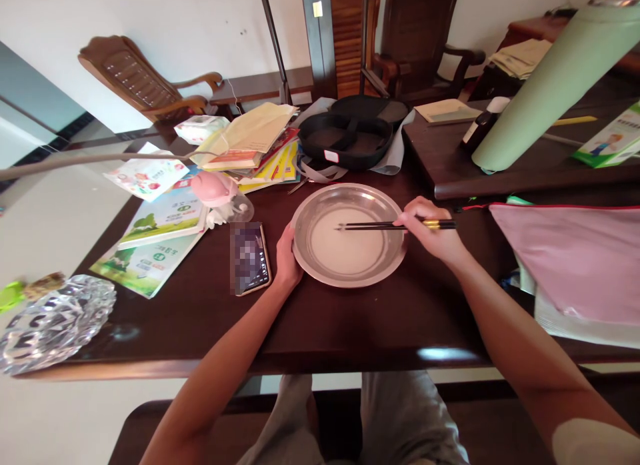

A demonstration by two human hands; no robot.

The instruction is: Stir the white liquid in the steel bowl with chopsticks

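Note:
A round metal plate [385, 208] with a thin layer of pale liquid sits on the dark wooden table [350, 318] in front of me. My left hand [287, 259] curls against the plate's left rim, steadying it. My right hand [434, 233] is closed on a pair of black chopsticks [380, 225] with gold bands near the top. The chopsticks lie almost level over the plate, tips pointing left above the liquid.
A phone [249, 258] lies just left of the plate. Books [160, 235], papers and a pink toy [216, 188] crowd the far left. A black case [350, 139] is behind the plate, a glass ashtray [55, 321] at the left edge, a pink pouch [575, 258] on the right.

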